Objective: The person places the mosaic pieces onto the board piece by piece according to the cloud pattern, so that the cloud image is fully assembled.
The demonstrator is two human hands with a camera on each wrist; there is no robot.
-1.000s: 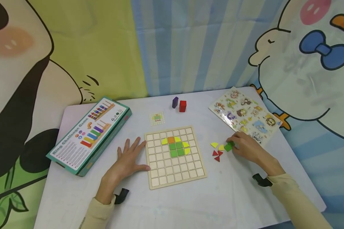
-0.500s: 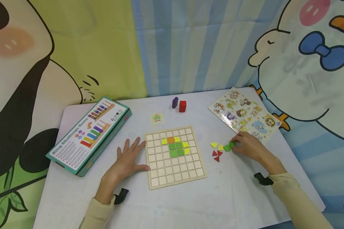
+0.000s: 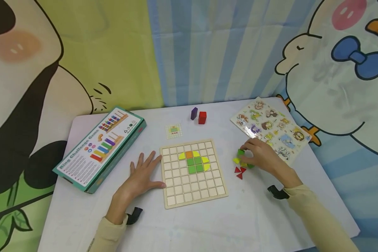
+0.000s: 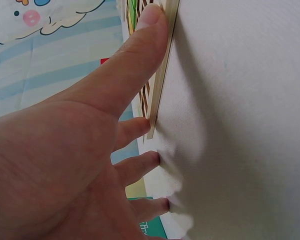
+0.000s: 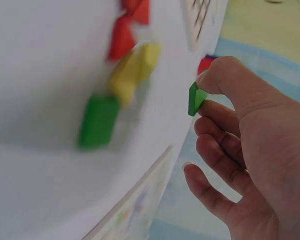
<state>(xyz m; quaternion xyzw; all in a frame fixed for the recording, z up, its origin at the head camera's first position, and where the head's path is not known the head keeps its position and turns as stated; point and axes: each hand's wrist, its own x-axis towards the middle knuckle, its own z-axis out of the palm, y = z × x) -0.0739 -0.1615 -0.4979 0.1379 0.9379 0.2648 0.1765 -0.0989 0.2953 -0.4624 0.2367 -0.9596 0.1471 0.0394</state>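
A wooden grid board lies on the table, bearing an orange square, several green squares and several yellow rounded pieces. My left hand rests spread at its left side; in the left wrist view the thumb lies on the board's edge. Between thumb and forefinger, my right hand pinches a green block, raised over the loose pieces. Below it are another green block, two yellow pieces and several red triangles.
Behind the board lie a small pattern card, a purple block and a red block. A ring game box sits at the left. An animal sticker sheet lies at the back right, close to my right hand.
My right hand has picked up one green block from the table and moved it left, over the yellow pieces. The left hand and the board stay where they were.
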